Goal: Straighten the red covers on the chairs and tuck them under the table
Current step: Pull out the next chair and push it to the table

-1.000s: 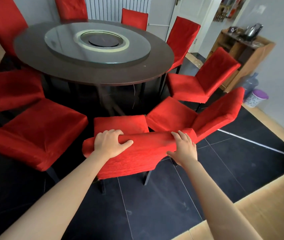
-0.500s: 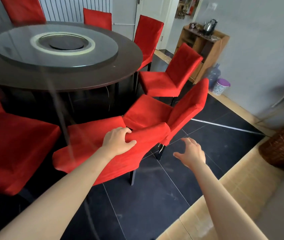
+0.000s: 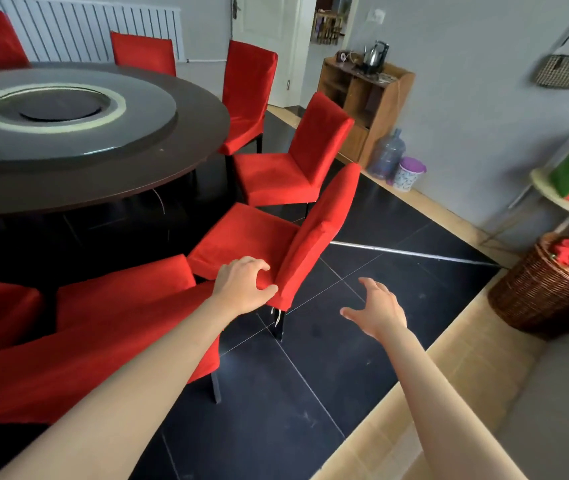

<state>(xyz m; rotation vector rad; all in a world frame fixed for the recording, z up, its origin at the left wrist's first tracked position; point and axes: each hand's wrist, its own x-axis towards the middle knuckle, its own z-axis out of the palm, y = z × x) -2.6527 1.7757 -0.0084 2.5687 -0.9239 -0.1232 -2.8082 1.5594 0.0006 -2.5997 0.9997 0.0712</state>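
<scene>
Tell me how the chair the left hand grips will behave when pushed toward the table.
The chair probably slides rather than rolls: its visible legs are plain posts on smooth tile. Pushed high on the backrest, it may tip. The left hand pinches loose cover fabric, which may bunch.

the near chair (image 3: pixel 85 341) runs off the left edge, its backrest top hidden under the left forearm.

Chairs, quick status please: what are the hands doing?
Left hand grips chair cover. Right hand open, over floor. Chair not yet under table.
</scene>
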